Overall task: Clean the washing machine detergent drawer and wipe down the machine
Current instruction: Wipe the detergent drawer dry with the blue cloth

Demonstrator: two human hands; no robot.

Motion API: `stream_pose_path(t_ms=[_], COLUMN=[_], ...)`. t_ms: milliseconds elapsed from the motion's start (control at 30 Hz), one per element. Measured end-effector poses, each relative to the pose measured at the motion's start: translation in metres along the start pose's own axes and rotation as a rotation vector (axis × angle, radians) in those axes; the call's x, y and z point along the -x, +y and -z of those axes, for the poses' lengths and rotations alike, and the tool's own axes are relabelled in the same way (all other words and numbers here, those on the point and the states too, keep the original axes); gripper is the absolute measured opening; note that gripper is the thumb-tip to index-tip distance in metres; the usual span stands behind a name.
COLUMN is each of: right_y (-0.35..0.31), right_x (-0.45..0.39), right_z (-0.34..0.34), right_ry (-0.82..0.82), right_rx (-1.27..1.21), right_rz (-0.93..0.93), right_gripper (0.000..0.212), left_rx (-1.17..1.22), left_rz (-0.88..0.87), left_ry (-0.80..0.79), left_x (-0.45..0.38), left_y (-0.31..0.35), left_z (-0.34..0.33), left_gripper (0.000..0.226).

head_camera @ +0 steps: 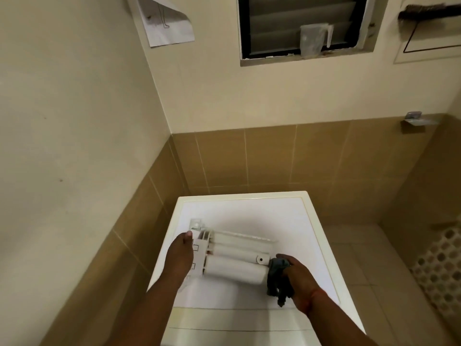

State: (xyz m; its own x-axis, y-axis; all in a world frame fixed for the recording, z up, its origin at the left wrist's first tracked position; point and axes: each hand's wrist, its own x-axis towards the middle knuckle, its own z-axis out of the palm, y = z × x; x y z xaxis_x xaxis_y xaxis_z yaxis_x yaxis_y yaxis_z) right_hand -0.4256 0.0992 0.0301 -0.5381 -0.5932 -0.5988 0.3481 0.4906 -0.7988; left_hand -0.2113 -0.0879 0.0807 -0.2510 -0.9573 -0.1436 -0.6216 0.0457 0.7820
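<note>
The white detergent drawer (234, 258) lies upside down across the top of the white washing machine (252, 211), its rounded compartment undersides facing up. My left hand (180, 255) holds the drawer's left end, thumb up by the corner. My right hand (298, 277) grips a dark grey cloth (278, 278) and presses it against the drawer's right end. A small clear plastic piece (196, 224) sits just beyond the drawer's left corner.
The machine stands in a corner between tan tiled walls (249, 158). A louvred window (303, 23) is high on the back wall. A white perforated basket (441, 265) stands on the floor to the right. A paper sheet (164, 21) hangs at upper left.
</note>
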Motion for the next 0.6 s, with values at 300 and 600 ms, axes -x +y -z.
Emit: stream_pose_path(t_ms=[300,600], right_y=[-0.002,0.016], right_x=[0.009,0.016], right_z=[-0.006,-0.01], right_ry=[0.031,0.257], right_rx=[-0.2,-0.161], right_rz=[0.165,0.043], right_gripper=[0.044,0.018], left_rx=[0.25,0.29], left_rz=[-0.068,-0.061], left_ry=[-0.205,-0.387], left_x=[0.047,0.06], left_y=[-0.032,-0.061], left_z=[0.023,0.035], left_gripper=[0.039,0.038])
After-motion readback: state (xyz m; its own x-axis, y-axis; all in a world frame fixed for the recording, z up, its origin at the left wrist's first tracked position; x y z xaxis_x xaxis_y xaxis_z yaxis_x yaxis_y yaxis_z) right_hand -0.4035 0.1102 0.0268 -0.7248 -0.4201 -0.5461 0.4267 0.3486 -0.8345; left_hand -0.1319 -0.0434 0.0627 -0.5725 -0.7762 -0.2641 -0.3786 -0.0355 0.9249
